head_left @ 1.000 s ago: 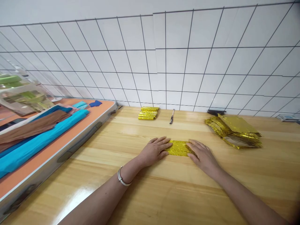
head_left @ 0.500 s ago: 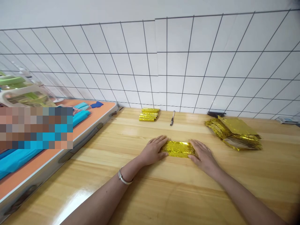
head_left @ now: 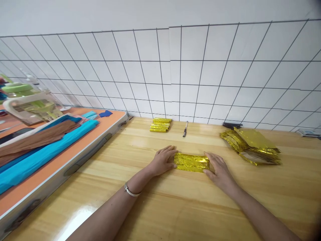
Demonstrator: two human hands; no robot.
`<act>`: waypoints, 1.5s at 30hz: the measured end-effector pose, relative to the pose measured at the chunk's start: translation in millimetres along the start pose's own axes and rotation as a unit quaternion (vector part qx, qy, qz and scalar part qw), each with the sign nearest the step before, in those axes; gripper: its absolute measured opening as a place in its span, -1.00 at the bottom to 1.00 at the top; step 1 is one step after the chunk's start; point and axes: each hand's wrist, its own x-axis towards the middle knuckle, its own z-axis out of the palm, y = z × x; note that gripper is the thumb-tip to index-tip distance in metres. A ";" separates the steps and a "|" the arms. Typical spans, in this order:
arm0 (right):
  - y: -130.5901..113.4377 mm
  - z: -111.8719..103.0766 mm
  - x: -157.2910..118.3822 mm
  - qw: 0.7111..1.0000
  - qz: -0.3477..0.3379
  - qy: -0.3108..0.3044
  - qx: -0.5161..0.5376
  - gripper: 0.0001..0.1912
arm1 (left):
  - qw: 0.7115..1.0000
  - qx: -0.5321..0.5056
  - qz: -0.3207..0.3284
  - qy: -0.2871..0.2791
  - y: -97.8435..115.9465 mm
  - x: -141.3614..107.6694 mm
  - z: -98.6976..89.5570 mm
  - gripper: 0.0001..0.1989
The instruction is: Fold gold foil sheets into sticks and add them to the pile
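A folded sheet of shiny gold foil paper point(head_left: 192, 162) lies on the wooden table in front of me, longer from left to right than deep. My left hand point(head_left: 164, 161) grips its left end, thumb at the near side and fingers at the far side. At the opposite end my right hand point(head_left: 220, 170) holds it the same way, thumb near and fingers beyond. Both palms rest close to the tabletop. The paper's short ends are partly hidden by my fingers.
Several narrow gold foil strips point(head_left: 161, 125) lie by the wall, with a pen point(head_left: 185, 129) beside them. A loose stack of gold foil paper point(head_left: 258, 144) sits at right, before a black object point(head_left: 232, 125). An orange-topped table point(head_left: 82, 147) at left bears blue crepe paper point(head_left: 57, 147).
My hands have slid slightly apart along the gold foil paper, showing more of its surface. The view has tilted a little, so the scene sits lower.
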 end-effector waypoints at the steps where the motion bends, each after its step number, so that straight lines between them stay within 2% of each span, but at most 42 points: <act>1: -1.5 -1.0 -0.1 1.000 0.002 0.004 0.002 -0.33 | 1.000 -0.003 0.001 0.004 0.4 -0.2 0.1 -0.36; 10: 0.9 -1.3 1.2 0.998 0.032 -0.007 0.061 -0.36 | 1.000 -0.011 0.006 0.022 -3.7 1.3 4.1 -0.42; 17: -0.1 -5.9 2.6 0.997 0.033 -0.019 0.062 -0.74 | 1.000 -0.011 0.016 0.023 -0.3 0.0 1.6 -0.54; 25: 1.9 -4.7 4.2 0.998 0.031 -0.021 0.052 -0.60 | 1.000 0.002 0.009 0.016 -0.6 0.2 1.6 -0.49; 35: -6.3 -8.4 2.4 0.998 0.018 -0.026 0.057 -0.85 | 1.000 -0.001 0.020 0.022 0.2 -0.6 2.6 -0.54; 41: -2.1 -5.2 2.2 0.998 0.016 -0.027 0.055 -0.62 | 1.000 0.016 0.018 0.009 3.4 -2.1 1.2 -0.57; 45: -0.7 -4.5 2.5 0.998 0.019 -0.026 0.051 -0.58 | 1.000 0.013 0.015 0.007 2.8 -1.4 1.8 -0.55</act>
